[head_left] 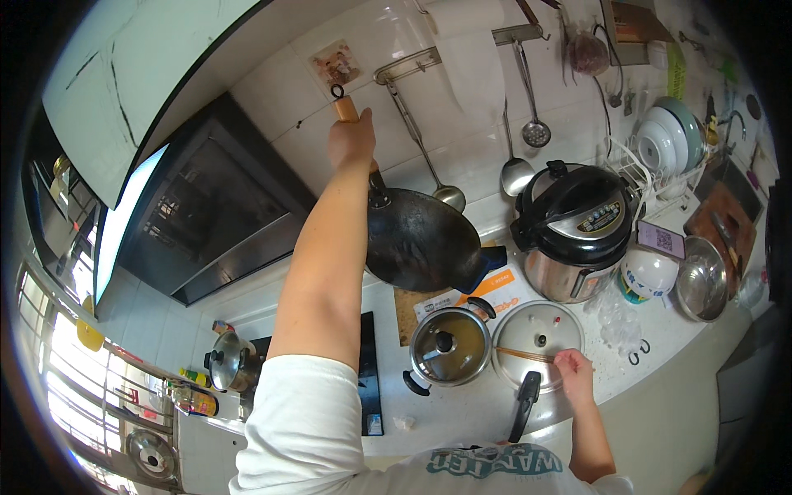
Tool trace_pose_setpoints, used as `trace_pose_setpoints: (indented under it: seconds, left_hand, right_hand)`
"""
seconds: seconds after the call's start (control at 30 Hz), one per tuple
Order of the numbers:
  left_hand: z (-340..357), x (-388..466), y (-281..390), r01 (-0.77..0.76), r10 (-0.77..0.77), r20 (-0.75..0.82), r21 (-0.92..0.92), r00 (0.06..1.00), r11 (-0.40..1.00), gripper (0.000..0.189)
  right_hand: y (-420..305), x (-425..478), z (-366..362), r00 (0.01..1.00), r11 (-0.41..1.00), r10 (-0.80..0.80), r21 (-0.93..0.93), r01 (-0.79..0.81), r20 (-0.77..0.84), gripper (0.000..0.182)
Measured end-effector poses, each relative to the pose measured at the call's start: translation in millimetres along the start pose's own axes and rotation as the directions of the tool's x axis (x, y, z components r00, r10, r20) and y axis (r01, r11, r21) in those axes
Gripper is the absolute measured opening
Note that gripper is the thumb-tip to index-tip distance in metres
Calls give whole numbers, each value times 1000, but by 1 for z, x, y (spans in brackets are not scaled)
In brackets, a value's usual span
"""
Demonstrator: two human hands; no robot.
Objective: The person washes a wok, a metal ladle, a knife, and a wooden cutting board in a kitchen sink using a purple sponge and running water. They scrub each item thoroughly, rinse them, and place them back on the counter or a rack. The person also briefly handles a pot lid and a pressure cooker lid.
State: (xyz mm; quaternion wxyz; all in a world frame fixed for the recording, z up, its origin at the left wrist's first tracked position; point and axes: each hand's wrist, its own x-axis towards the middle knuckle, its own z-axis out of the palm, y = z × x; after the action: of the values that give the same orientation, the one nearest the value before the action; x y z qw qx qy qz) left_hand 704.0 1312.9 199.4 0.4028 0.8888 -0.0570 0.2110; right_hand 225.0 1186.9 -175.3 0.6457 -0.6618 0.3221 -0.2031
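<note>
My left hand grips the wooden handle of a black wok, its arm stretched out to the wall side. The wok is tilted, its inside dark and wet-looking; a dark blue piece covers its far ear. Pinched in my right hand are brown wooden chopsticks, held over a pressure cooker lid with a black handle. Left of that lid stands a steel pot under a glass lid, yellowish inside. Whether the wok rests on anything is hard to see.
An electric pressure cooker stands by the wall, a phone and white bowl beside it. Further right are a steel basin, cutting board and dish rack. A range hood juts out left; ladles hang behind.
</note>
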Motion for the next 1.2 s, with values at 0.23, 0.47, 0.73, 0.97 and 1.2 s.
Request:
trace_pose_setpoints:
  seconds: [0.23,0.47,0.73,0.97,1.2]
  left_hand:
    - [0,-17,32,79,-79,17,-11,997,997,59]
    - [9,-6,35,83,-84,9,85,996,993,66]
    - [8,9,27,79,-82,17,123,996,989,68]
    - [9,4,36,54,-59,24,186,998,981,73]
    - [20,30,12,-11,-5,96,161,995,987,80]
  right_hand:
    - [-11,-10,4,999,999,41,-25,-41,-1,14]
    - [7,-8,9,997,997,73,18,-73,16,14]
    - [11,-14,14,996,998,65,15,-66,55,13]
    - [14,-21,10,998,999,48,-28,-46,45,14]
    - [10,-25,15,994,993,100,51,-102,51,15]
